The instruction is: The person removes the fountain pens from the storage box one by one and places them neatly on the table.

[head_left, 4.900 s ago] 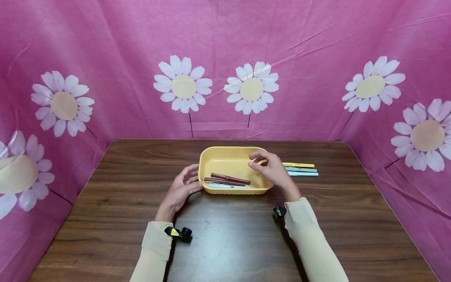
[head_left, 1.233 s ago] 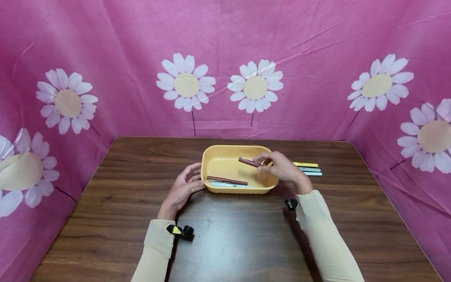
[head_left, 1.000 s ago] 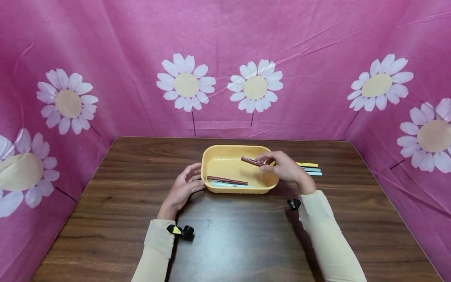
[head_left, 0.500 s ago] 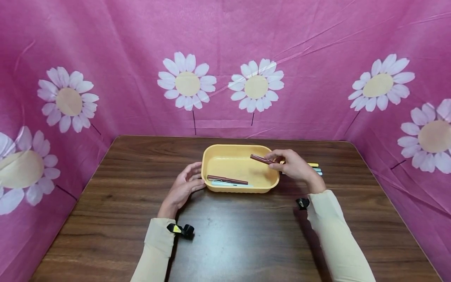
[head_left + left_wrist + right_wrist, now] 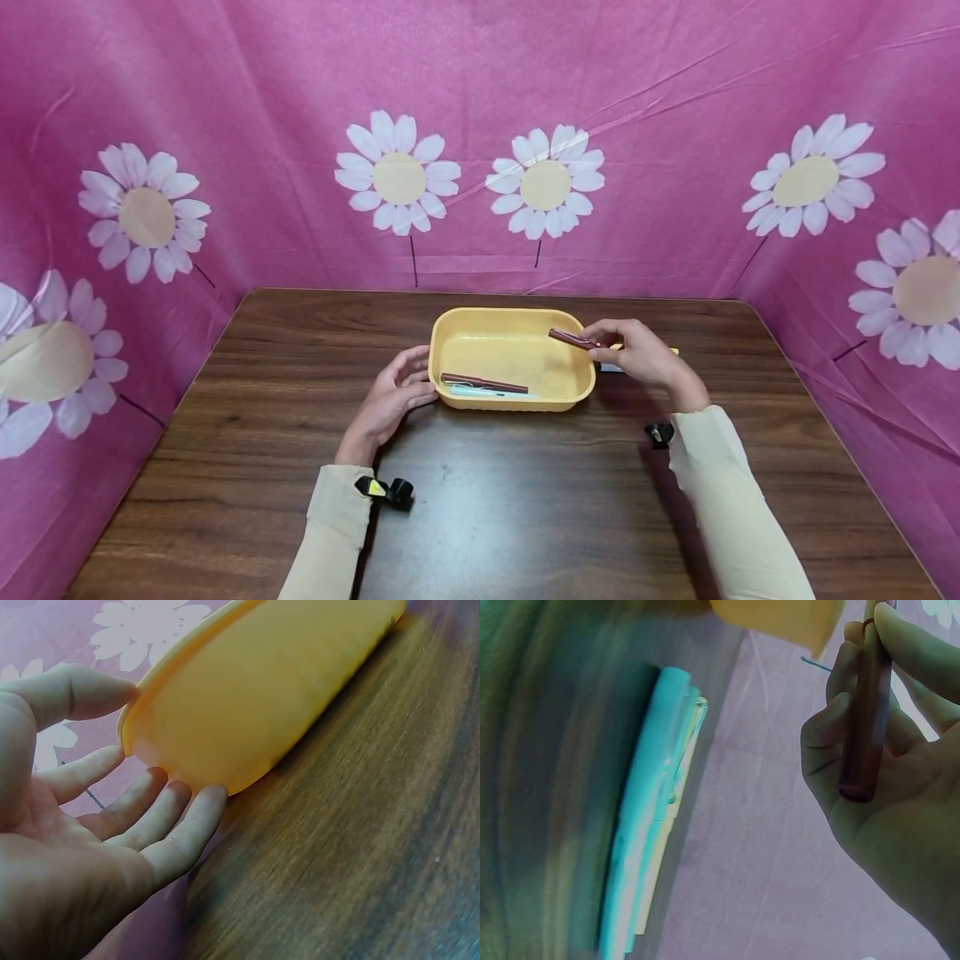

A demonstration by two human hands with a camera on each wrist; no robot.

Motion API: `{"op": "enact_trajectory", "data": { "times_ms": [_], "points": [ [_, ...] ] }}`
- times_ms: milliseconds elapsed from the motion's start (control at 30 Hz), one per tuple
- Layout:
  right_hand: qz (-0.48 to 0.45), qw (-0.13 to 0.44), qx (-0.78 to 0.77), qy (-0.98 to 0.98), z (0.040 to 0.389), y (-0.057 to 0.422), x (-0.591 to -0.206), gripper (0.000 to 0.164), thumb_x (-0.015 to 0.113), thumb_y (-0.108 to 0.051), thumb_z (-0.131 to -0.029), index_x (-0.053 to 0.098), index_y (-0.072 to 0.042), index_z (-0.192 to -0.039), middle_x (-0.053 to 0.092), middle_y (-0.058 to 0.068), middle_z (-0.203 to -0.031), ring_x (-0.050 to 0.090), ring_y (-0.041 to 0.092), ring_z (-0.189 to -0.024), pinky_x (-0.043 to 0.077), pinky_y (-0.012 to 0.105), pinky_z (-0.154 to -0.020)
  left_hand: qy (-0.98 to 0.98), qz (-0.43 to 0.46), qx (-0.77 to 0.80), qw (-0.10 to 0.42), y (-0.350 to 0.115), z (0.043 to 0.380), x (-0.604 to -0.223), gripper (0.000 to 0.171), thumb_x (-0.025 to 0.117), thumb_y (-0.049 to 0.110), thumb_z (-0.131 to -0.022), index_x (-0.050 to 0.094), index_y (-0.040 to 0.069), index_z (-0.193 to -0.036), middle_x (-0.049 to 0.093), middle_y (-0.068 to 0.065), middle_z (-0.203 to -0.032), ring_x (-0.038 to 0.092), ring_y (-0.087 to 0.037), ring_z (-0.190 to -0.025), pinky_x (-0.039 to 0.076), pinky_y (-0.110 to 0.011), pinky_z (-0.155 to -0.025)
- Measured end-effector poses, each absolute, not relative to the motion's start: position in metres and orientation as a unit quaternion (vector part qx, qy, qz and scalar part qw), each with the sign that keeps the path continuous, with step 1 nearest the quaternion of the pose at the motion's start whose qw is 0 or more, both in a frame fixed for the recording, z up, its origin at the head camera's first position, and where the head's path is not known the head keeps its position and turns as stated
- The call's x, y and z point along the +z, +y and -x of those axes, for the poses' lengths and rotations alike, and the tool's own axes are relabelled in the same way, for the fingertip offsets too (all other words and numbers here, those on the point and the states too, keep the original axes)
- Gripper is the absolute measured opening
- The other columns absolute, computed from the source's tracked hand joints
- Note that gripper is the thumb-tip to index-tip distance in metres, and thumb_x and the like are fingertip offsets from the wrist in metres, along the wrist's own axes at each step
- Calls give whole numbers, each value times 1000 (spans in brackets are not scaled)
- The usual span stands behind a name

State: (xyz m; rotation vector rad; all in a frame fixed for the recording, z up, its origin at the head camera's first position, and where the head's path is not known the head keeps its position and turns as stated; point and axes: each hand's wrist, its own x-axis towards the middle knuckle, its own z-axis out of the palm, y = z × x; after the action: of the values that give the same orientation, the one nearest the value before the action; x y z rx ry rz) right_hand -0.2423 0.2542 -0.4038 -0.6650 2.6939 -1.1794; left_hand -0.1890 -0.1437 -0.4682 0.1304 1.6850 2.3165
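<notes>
My right hand (image 5: 637,354) pinches a dark red pen (image 5: 573,339) between thumb and fingers, over the right end of the yellow tray (image 5: 480,346). In the right wrist view the pen's blunt end (image 5: 859,784) points toward the palm. My left hand (image 5: 386,404) rests against the tray's left end. In the left wrist view its fairly straight fingers (image 5: 187,832) touch the outer wall and the thumb (image 5: 105,694) meets the rim. Inside the tray, along the front, lie another dark red pen (image 5: 487,383) and a pale blue pen (image 5: 491,392).
Right of the tray, partly hidden behind my right hand, several pens lie side by side on the wooden table (image 5: 465,517). The right wrist view shows a light blue pen (image 5: 649,787) nearest, with a yellow pen (image 5: 651,885) behind. Pink flowered cloth (image 5: 465,67) stands around the table.
One dark red pen has left the tray floor in my right hand, which has since moved right toward the tray's right rim and the row of pens. My left hand stays put.
</notes>
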Motion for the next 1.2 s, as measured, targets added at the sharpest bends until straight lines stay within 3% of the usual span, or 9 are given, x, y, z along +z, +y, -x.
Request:
{"op": "enact_trajectory", "data": {
  "times_ms": [1200],
  "points": [
    [180,56,-382,905,250,305,-417,24,72,-1,-91,70,2,-115,69,11,-95,57,16,-84,47,21,-68,576,-46,805,138,-144,193,-471,69,58,-14,-89,32,-5,-152,35,-32,-144,52,-33,-121,58,-34,-92]
  ]
}}
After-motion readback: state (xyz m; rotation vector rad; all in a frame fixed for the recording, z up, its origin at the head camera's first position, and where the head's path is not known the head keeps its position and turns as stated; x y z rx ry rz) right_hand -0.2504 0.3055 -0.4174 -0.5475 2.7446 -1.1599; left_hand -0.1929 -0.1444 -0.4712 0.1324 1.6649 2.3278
